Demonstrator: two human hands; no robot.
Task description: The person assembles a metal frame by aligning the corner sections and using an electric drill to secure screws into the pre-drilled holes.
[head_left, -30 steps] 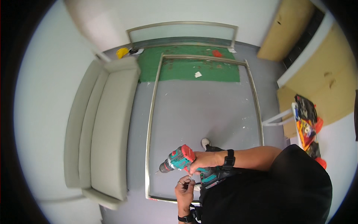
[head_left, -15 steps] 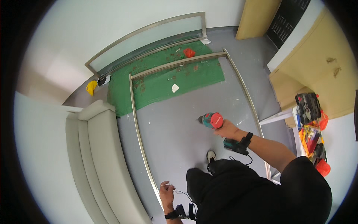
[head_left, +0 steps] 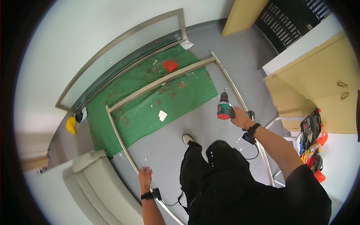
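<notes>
My right hand (head_left: 242, 118) is wrapped round the grip of a green and black cordless drill (head_left: 224, 110) with a red rear cap. The drill's chuck points away from me, and a thin bit seems to stick out of it. It is held near the right rail of a large metal frame (head_left: 167, 78). My left hand (head_left: 145, 177) hovers over the frame's left rail, its fingers curled together. What they pinch, if anything, is too small and blurred to make out.
A glass panel in a metal frame (head_left: 182, 23) leans on the far wall above a green cloth (head_left: 150, 129). On the cloth are a red bag (head_left: 170, 66) and a white piece (head_left: 162, 116). A pale sofa (head_left: 101, 187) stands left, an open toolbox (head_left: 310, 129) right.
The drill has swung from pointing left to pointing away from me. My left hand has moved forward. My view has turned and shifted, with one foot now further ahead.
</notes>
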